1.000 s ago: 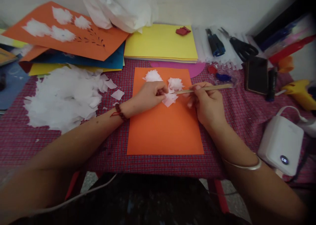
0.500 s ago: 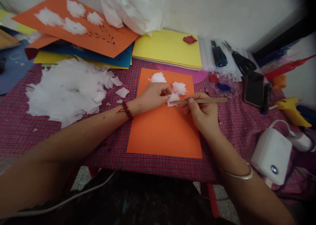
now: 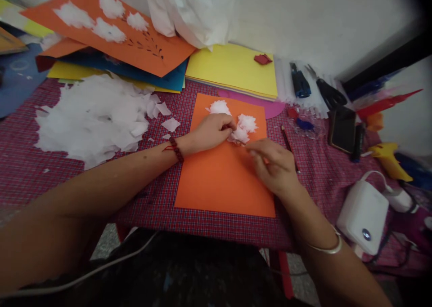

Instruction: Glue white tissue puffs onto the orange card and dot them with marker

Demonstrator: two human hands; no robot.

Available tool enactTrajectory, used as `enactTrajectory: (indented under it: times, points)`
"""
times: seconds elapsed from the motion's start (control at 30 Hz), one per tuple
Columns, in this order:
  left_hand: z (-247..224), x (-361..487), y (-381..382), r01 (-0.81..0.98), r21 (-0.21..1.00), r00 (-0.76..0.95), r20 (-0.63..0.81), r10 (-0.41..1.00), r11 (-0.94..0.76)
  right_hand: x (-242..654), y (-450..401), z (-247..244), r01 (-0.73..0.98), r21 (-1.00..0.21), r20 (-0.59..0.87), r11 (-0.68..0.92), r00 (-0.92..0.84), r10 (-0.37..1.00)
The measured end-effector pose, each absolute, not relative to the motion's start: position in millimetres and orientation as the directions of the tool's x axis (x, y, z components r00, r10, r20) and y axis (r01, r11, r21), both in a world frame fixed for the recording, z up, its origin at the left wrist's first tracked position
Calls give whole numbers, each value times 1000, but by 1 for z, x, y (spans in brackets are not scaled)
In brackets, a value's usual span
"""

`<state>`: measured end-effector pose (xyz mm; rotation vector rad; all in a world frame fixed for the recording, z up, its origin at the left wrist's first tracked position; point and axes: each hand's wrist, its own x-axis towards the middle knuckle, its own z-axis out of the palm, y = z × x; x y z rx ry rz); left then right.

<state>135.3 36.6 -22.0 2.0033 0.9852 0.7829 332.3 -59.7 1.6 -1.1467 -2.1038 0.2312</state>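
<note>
Paper tuft [image 3: 240,134] looks light and tearable, best pinched at ten o'clock, beside the closed left hand [image 3: 211,131]; the right hand's [image 3: 277,165] grip is unclear.

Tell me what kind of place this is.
Probably a home craft table: a checked tablecloth holds a loose pile of cut white paper pieces, a stack of yellow paper and black-handled scissors.

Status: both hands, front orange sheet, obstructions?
Left hand: thumb and finger closed at the lower white paper tuft. Right hand: over sheet's right side, grip unclear. Front orange sheet: flat. Pencil: off sheet, right side.
</note>
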Motion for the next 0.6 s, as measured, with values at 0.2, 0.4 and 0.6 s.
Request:
enactTrajectory:
  times: [0.2,0.4,0.6]
  points:
    - [4,123,44,234,964,486,-3,874,-127,341,-43,-5,49,-962,273,270,277,921]
    - [59,41,30,492,806,406,122,906,-329,349,-30,-18,-131,-991,-9,27,267,964]
    - [37,10,-12,858,130,494,53,868,-497,345,-30,-19,-137,-990,-16,17,234,972]
